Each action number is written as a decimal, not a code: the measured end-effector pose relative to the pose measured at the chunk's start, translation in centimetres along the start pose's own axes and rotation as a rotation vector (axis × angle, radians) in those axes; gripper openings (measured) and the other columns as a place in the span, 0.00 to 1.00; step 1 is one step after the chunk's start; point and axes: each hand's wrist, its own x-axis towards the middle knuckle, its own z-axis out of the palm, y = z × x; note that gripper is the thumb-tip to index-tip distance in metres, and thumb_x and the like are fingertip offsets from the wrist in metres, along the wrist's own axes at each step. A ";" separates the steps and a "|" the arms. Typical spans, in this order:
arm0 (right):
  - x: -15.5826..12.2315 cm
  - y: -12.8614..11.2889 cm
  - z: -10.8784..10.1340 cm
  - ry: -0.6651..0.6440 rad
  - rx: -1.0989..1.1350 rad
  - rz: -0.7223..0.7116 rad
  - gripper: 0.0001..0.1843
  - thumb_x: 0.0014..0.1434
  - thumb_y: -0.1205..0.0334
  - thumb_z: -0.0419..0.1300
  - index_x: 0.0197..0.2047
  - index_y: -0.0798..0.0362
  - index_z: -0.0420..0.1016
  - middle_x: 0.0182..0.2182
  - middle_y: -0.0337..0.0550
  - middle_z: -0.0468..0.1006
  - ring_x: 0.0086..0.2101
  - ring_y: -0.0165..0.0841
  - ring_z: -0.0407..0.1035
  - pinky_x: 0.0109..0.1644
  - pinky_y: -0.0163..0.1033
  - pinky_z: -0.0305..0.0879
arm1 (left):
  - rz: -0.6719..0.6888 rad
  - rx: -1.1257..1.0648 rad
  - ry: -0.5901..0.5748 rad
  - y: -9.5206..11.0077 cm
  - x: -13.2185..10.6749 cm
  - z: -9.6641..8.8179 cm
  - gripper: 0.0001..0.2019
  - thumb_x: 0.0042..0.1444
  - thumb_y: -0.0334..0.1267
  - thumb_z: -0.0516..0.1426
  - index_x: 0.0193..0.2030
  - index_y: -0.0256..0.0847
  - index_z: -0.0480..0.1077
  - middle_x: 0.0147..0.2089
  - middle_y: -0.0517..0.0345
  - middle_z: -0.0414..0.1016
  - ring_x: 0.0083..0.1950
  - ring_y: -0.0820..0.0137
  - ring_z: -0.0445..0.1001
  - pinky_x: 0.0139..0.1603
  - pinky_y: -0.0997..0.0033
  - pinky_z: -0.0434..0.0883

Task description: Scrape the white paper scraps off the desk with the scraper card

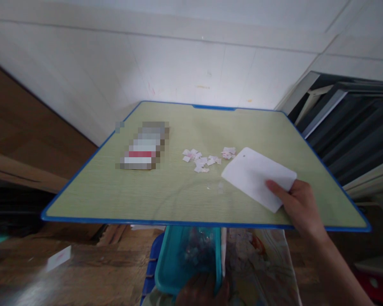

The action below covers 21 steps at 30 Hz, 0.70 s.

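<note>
My right hand (298,204) grips a flat white plastic scraper card (257,176) by its near right corner, thumb on top, and holds it low over the right part of the green table (115,195). Several small torn white and pink paper scraps (206,158) lie in a loose cluster just left of the card's far edge. Below the table's front edge, my left hand (201,291) holds a teal plastic dustpan-like tray (185,259) from underneath, with paper bits inside it.
A pixelated flat object (143,146) lies on the table's left half. The table has a blue rim (191,223) and stands against a white tiled wall. Dark panels (354,127) lean at the right. Wooden floor and cardboard lie to the left.
</note>
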 end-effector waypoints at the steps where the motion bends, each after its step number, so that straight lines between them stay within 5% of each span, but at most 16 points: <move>1: -0.1 -0.5 0.7 -0.026 -0.016 -0.034 0.14 0.48 0.53 0.58 0.27 0.57 0.71 0.21 0.42 0.70 0.21 0.30 0.61 0.20 0.34 0.55 | 0.001 -0.027 0.001 0.0 -0.1 -0.1 0.11 0.38 0.39 0.58 0.32 0.48 0.64 0.18 0.67 0.61 0.18 0.75 0.61 0.16 0.76 0.60; 6: -0.3 -2.2 2.9 -0.131 0.022 -0.099 0.15 0.48 0.53 0.57 0.22 0.58 0.68 0.17 0.39 0.64 0.18 0.26 0.55 0.18 0.32 0.49 | 0.001 -0.070 -0.009 -0.2 0.0 -0.4 0.16 0.33 0.37 0.61 0.34 0.49 0.66 0.19 0.66 0.63 0.18 0.73 0.62 0.15 0.74 0.60; 14: -0.7 -2.9 3.6 -0.323 0.043 -0.116 0.16 0.46 0.53 0.58 0.19 0.57 0.64 0.15 0.36 0.61 0.17 0.23 0.52 0.17 0.30 0.45 | -0.009 -0.065 -0.024 0.0 -0.4 -0.1 0.19 0.31 0.42 0.63 0.34 0.49 0.67 0.19 0.66 0.63 0.18 0.73 0.61 0.15 0.73 0.60; 21: -0.7 -2.6 3.7 -0.526 0.101 -0.128 0.14 0.49 0.53 0.57 0.26 0.57 0.68 0.19 0.36 0.64 0.20 0.24 0.55 0.21 0.30 0.51 | -0.002 -0.084 -0.020 0.0 -0.3 -0.1 0.18 0.30 0.38 0.62 0.33 0.49 0.67 0.18 0.67 0.62 0.17 0.73 0.60 0.14 0.73 0.58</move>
